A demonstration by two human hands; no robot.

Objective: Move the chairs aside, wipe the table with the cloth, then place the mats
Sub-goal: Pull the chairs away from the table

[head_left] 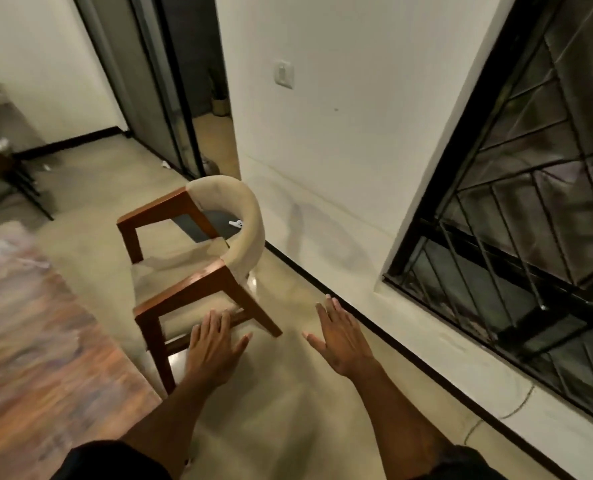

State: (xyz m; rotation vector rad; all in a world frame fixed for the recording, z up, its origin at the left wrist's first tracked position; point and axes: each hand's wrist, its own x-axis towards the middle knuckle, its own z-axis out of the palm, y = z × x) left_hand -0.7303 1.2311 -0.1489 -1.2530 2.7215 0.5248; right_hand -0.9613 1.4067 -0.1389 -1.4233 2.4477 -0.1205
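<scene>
1. Grip: both hands empty. Left hand (215, 344) flat, fingers straight and slightly spread, palm down; its fingertips overlap the near lower rail of the chair in this view, contact can't be confirmed. Right hand (343, 336) also flat with fingers spread, over bare floor, clear of the chair.
2. Wall (350, 109): cream, runs along the right side with a dark skirting strip at the bottom. A white switch plate (284, 73) is mounted on it.
3. Window (517, 202): far right, dark frame with a metal grille of straight and diagonal bars.
4. Floor (288, 403): glossy beige; both forearms reach out over it.
5. Table (45, 341): wood-toned top, lower left, heavily motion-blurred; something pale or glossy lies on its far end, too blurred to identify. Its near corner sits just beside the chair's front leg.
6. Doorway (184, 81): dark-framed opening at top centre, darker room behind it.
7. Chair (191, 268): reddish-brown wooden frame, beige seat, curved beige padded backrest. Stands between the table and the right wall, backrest toward the wall, just ahead of the left hand. In this wide-angle view it looks tilted; can't tell whether all legs are down.
8. Dark furniture (0, 174): far left edge, thin black legs, details unclear.
9. Small white object (236, 223): visible through the gap under the backrest, too small to identify.
</scene>
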